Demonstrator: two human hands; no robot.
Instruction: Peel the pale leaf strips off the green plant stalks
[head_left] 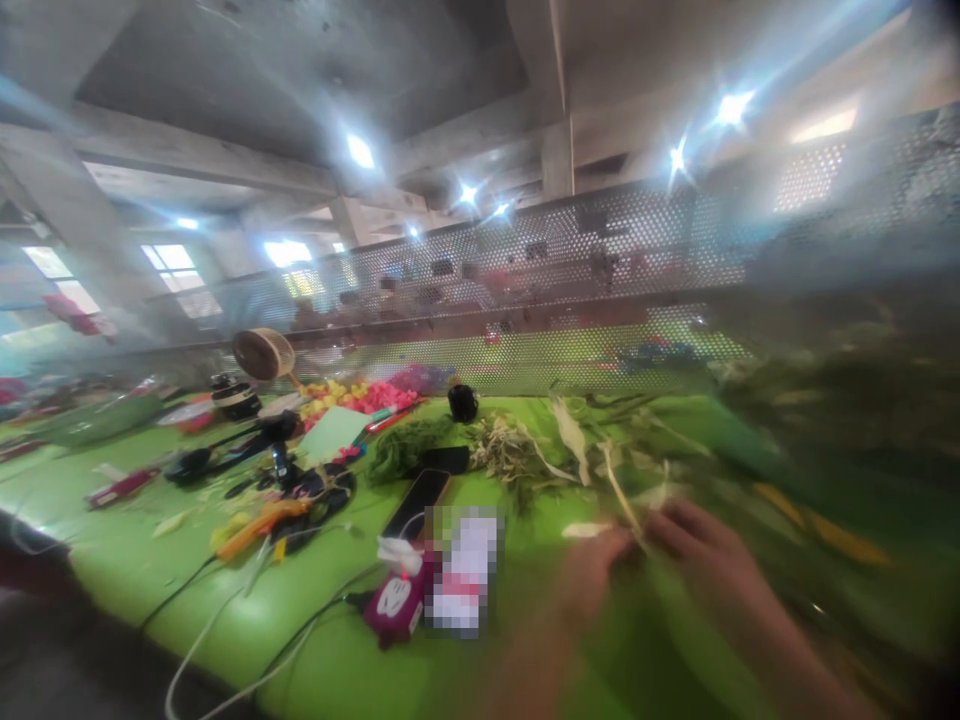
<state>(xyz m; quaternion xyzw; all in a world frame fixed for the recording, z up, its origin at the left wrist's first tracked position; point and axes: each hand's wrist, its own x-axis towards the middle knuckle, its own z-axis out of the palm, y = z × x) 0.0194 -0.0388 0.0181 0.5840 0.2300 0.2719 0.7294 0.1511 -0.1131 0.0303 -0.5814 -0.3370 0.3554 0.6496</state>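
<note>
Both hands on a pale leaf strip at the table's right.

My left hand (pixel 592 565) and right hand (pixel 701 545) pinch the strip (pixel 621 500), though blur hides the grip. I judge it light, limp and easily torn, best held near its lower end on the green table (pixel 150 560), foliage (pixel 517 455) beyond.

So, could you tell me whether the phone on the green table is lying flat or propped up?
Lying flat: the phone rests screen-up on the green table.

A phone (pixel 417 502), a small fan (pixel 263 354) and bright flowers (pixel 358 396) are lying on the green table (pixel 135 560) before you.
</note>
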